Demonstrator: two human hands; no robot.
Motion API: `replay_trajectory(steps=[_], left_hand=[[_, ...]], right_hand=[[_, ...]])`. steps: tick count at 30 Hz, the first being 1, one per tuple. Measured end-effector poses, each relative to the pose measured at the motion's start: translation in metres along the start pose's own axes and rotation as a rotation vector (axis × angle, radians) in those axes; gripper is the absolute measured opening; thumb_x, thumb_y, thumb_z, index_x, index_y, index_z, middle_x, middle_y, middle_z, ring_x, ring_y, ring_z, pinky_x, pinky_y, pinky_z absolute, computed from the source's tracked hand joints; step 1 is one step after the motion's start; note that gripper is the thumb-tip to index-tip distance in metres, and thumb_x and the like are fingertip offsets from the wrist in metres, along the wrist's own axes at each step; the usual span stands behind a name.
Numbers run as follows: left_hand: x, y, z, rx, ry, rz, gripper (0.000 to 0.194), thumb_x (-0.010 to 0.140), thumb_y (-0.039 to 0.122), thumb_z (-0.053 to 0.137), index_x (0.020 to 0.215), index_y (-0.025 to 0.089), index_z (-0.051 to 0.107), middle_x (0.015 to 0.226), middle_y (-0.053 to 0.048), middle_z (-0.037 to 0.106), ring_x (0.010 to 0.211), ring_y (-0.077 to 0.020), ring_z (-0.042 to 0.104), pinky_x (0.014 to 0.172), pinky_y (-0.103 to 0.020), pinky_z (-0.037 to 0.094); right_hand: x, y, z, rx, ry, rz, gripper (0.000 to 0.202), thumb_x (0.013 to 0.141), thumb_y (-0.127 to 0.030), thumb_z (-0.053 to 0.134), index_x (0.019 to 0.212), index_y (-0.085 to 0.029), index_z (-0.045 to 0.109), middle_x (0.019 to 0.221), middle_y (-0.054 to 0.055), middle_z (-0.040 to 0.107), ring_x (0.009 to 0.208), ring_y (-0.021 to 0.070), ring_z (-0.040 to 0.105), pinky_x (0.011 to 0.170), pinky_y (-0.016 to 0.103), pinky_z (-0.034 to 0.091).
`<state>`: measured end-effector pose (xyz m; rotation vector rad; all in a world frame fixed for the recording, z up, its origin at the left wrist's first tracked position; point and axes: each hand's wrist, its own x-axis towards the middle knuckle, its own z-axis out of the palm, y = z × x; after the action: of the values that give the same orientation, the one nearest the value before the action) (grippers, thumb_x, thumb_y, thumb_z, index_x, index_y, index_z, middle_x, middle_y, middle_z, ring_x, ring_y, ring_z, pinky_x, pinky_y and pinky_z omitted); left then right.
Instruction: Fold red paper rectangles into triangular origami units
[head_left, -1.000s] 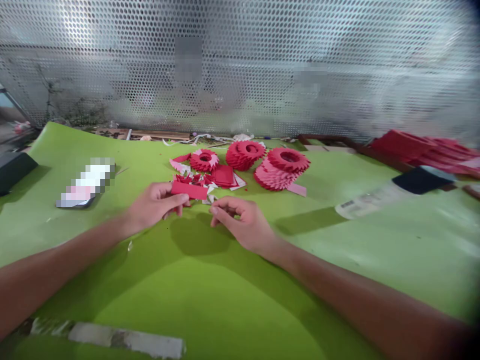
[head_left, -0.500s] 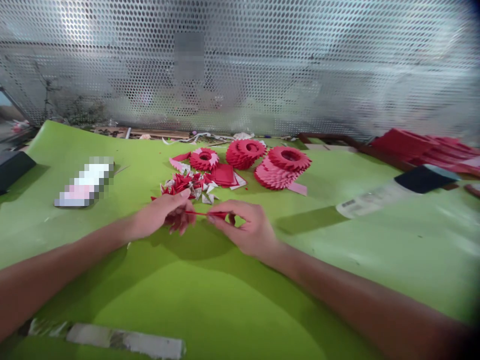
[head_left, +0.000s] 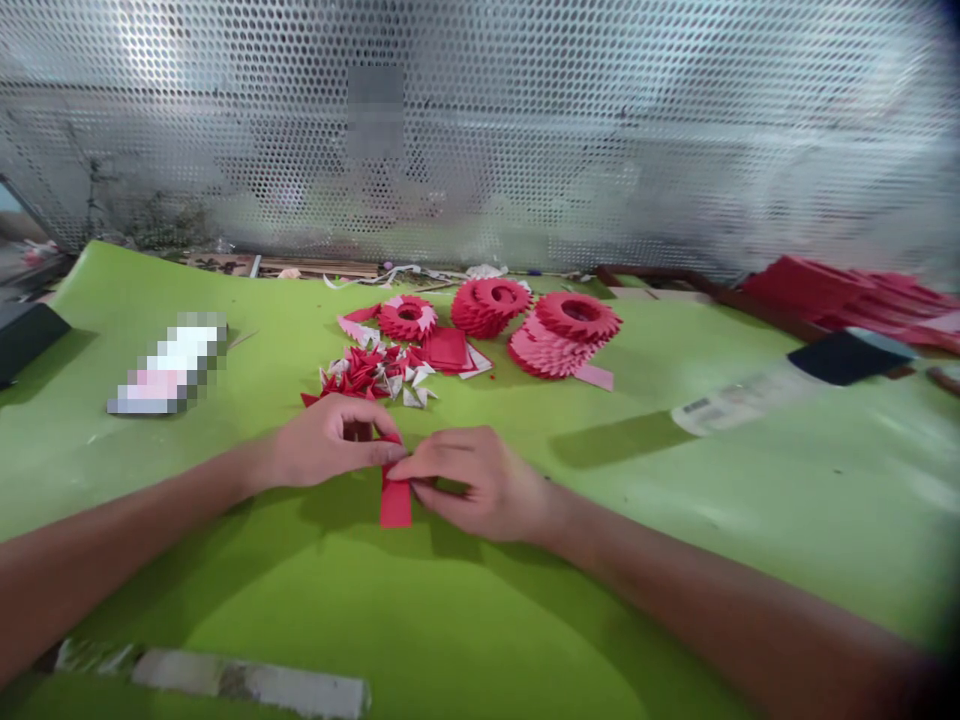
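Note:
Between my two hands a narrow red paper strip (head_left: pixel 396 505) hangs lengthwise toward me. My left hand (head_left: pixel 334 440) pinches its upper part between thumb and fingers. From the other side, my right hand (head_left: pixel 480 485) grips the same strip at its right edge with thumb and forefinger. Just beyond my left hand lies a heap of small folded red and white paper pieces (head_left: pixel 375 372). Behind the heap are a red and pink paper ring (head_left: pixel 407 317), a stack of red paper squares (head_left: pixel 445 350) and taller ringed paper pieces (head_left: pixel 491 306).
A phone-like object (head_left: pixel 169 365), blurred out, lies at left. On the right, a clear bottle with a dark cap (head_left: pixel 847 357) lies on its side, near a pile of red paper (head_left: pixel 847 295). A taped strip (head_left: pixel 247 680) crosses the near edge. A perforated metal panel (head_left: pixel 525 120) stands behind.
Both hands have drawn together. The strip, seen edge-on before, now shows its flat face and points toward me. My left fingers have closed on its upper part.

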<state>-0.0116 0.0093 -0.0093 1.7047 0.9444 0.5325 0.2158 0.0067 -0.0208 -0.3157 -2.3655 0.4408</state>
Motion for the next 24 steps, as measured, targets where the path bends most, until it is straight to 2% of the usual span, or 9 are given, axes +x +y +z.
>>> replay_trajectory(steps=[4,13,20,24], left_hand=[[-0.0003,0.0001,-0.0004,0.002,0.002,-0.006,0.045,0.083,0.059,0.071,0.085,0.014,0.07,0.073,-0.001,0.062,0.062,-0.0114,0.049,0.055,-0.024,0.036],[0.0008,-0.0025,-0.0031,0.004,0.016,0.0,0.041,0.085,0.055,0.07,0.086,0.015,0.07,0.072,0.0,0.062,0.06,-0.0107,0.048,0.053,-0.023,0.036],[0.0,-0.0046,-0.0022,0.192,0.12,0.112,0.029,0.09,0.041,0.065,0.086,0.014,0.075,0.075,-0.005,0.068,0.056,-0.0116,0.05,0.05,-0.024,0.036],[-0.0005,-0.0042,0.0002,0.308,0.152,0.192,0.025,0.091,0.035,0.064,0.083,0.015,0.076,0.073,-0.005,0.07,0.057,-0.0127,0.055,0.051,-0.024,0.04]], right_hand=[[-0.0009,0.001,0.0001,-0.026,-0.003,0.0,0.017,0.094,-0.011,0.061,0.105,-0.017,0.074,0.086,0.003,0.079,0.065,0.0108,0.069,0.061,0.021,0.055],[-0.0021,0.0006,-0.0026,-0.069,-0.064,0.037,0.019,0.102,-0.02,0.057,0.11,-0.018,0.074,0.093,0.004,0.079,0.073,0.0119,0.072,0.069,0.022,0.056],[-0.0033,0.0034,-0.001,-0.075,-0.097,0.205,0.022,0.102,-0.023,0.055,0.107,-0.021,0.076,0.088,0.003,0.08,0.071,0.0144,0.072,0.068,0.026,0.054],[-0.0014,0.0018,-0.0014,-0.089,-0.105,0.303,0.02,0.101,-0.027,0.058,0.096,-0.019,0.076,0.08,0.002,0.078,0.066,0.0133,0.068,0.061,0.024,0.048]])
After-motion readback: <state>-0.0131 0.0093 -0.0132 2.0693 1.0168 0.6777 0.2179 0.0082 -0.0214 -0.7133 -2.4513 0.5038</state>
